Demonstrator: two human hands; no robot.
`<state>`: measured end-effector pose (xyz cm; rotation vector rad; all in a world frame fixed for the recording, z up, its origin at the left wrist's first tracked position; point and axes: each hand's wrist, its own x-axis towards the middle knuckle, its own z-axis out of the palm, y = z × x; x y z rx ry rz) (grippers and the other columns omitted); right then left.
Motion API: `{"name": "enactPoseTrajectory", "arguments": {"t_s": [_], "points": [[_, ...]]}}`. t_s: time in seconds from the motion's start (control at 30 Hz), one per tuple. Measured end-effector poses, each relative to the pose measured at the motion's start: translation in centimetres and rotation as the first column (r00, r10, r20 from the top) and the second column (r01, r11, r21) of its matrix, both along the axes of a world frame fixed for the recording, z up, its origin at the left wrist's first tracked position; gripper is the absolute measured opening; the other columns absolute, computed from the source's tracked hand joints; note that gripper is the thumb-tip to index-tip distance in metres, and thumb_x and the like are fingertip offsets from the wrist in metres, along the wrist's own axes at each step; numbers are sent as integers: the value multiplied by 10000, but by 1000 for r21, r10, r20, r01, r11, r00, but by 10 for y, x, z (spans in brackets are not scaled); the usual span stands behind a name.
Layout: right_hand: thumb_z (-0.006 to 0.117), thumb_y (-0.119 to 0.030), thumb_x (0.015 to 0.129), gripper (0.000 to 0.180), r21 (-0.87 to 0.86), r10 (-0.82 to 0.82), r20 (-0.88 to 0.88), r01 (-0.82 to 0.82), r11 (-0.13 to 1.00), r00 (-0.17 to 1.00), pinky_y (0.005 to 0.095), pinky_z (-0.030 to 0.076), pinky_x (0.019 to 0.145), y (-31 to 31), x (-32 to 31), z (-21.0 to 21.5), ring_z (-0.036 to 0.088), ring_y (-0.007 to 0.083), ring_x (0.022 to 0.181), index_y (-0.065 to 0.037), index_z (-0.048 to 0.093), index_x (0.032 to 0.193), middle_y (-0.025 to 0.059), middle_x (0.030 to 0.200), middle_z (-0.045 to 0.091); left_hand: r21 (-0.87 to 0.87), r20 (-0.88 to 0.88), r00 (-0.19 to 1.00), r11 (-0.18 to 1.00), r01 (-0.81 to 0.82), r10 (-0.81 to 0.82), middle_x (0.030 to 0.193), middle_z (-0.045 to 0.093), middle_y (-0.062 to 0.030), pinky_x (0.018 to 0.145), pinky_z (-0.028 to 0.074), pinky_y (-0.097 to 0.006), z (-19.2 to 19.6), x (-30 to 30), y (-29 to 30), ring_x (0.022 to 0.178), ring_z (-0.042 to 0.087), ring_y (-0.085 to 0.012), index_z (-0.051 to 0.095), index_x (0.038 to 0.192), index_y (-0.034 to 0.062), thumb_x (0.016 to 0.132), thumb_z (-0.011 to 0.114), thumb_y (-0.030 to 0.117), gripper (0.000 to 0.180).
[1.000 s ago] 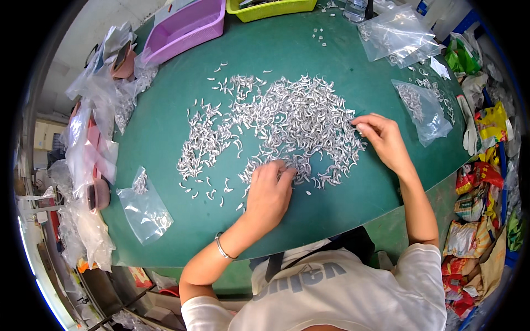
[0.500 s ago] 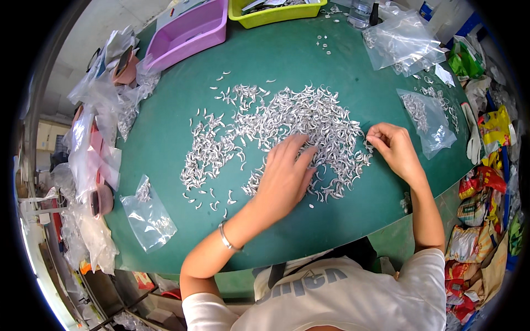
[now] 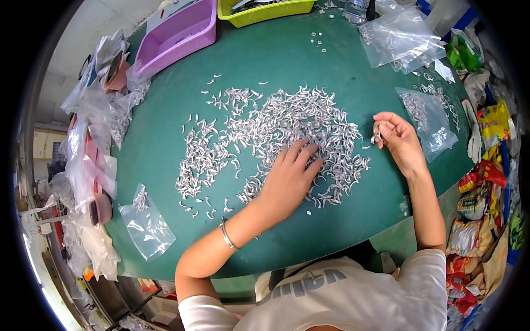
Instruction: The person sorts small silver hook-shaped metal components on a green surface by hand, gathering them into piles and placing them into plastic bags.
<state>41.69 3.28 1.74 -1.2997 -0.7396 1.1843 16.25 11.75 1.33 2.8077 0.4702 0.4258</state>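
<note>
A wide heap of small curved silver metal pieces (image 3: 276,132) is spread over the green desk (image 3: 165,138). The left hand (image 3: 287,179) lies flat on the heap's near edge, fingers spread, holding nothing. The right hand (image 3: 400,140), just beside the heap's right edge, pinches a few pieces in a narrow grip.

Yellow tray (image 3: 265,10) cut off by the top edge.

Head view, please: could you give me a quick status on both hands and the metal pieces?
Left hand flat on the pile of small curved metal pieces. Right hand pinching a few pieces at pile's edge. Green table around pile unobstructed.
</note>
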Motion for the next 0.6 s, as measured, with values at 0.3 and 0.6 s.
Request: {"name": "enactPoseTrajectory", "arguments": {"t_s": [0.3,0.6], "points": [[558,-8,856,138,-63,191,382,-181,981,904,180,387,466,3,-24,22,514,53,573,5,656,952,33,844,593,-154,47,995,985,-77,86,1071,516,-142,820,427,-398,-2,-37,-11,986,515,-321,579,1012,-3,626,560,-66,392],[499,-55,891,140,-4,209,-353,-224,974,912,190,342,466,13,-9,20,419,56,557,25,570,982,47,803,540,-141,108,974,973,-182,198,1282,424,-169,921,381,-474,10,-22,2,1190,399,-365,539,1165,38,761,651,101,423]]}}
